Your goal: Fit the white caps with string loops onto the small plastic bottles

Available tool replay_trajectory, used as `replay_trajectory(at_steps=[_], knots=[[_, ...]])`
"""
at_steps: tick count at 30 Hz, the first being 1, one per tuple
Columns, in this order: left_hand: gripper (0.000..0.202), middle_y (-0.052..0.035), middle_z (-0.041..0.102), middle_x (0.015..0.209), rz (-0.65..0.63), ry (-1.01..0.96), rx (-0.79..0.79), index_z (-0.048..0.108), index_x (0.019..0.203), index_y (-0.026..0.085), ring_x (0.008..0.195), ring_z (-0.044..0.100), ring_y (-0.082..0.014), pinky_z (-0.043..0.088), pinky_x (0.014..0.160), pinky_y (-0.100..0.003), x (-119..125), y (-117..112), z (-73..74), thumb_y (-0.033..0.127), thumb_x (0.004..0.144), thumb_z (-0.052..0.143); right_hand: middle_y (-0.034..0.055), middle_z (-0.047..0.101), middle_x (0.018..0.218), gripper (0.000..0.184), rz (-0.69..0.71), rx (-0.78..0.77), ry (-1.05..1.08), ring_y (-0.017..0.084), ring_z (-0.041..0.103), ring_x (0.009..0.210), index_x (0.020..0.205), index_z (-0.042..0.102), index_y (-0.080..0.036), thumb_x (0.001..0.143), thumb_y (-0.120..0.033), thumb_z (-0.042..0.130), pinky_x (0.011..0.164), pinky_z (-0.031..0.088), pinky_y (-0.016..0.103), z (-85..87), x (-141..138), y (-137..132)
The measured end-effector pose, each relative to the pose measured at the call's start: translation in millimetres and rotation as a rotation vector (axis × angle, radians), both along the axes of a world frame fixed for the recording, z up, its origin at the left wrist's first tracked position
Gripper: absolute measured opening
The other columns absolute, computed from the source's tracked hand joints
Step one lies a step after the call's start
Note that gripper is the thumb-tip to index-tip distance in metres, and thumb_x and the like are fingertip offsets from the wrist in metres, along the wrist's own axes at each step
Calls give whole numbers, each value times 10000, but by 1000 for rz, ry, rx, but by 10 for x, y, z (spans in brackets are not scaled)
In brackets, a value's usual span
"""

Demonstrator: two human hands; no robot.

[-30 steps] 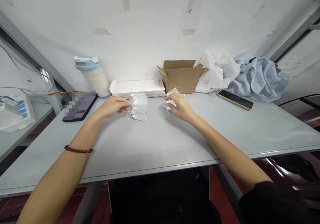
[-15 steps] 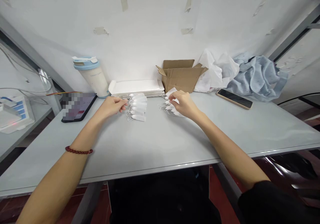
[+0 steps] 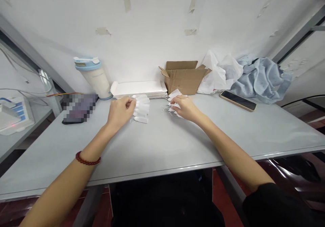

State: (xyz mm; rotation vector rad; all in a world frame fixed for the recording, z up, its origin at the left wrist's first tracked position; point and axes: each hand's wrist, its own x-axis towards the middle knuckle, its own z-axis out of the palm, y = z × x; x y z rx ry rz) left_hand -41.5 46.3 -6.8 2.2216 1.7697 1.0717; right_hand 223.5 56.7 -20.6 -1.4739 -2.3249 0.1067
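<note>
Two rows of white tags with thin looped strings lie on the table. My left hand [image 3: 122,110] is closed, its thumb and fingers curled at the string ends of the left row of tags [image 3: 141,108]. Whatever its fingertips pinch is hidden. Over the right row of tags [image 3: 175,93], my right hand [image 3: 187,107] is bent with thumb and index finger close together on a tag. My palm and fingers cover part of that row, while loose strings stick out to its left.
Behind the tags lie a stack of flat white boxes [image 3: 139,87] and an open cardboard box [image 3: 184,80]. A tumbler [image 3: 95,80] and a tablet [image 3: 80,110] are at left. A phone [image 3: 238,100], plastic bag [image 3: 218,73] and blue cloth [image 3: 262,80] are at right.
My left hand has moved right and nearer, now covering the string ends of the left row. My right hand has lowered slightly onto the right row, its fingertips closer to the tags.
</note>
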Motion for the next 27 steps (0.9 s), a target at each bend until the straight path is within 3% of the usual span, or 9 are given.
replay_trajectory(at_steps=[12,19,27], knots=[[285,-33,636,642,-100,88,4,546,647,189,581,536,-169,358,602,-279,103,-76,-70,338,868,447,155,640,1130,243,11,-87,-218,312,535,1079,1062,612,-142,828,-159,550,848,376,416,-56,-40,-41],[279,-21,622,624,-28,61,28,529,624,197,569,524,-166,353,591,-276,114,-99,-44,336,854,452,167,642,1114,293,6,-32,-274,302,546,1054,1068,606,-141,818,-46,488,793,376,380,-132,-68,-33],[277,-17,617,606,-22,20,19,527,611,197,553,512,-161,356,585,-279,103,-104,-22,332,843,462,158,630,1132,265,37,-62,-205,269,565,1075,1075,595,-133,849,-56,479,834,369,362,-55,-96,-70]])
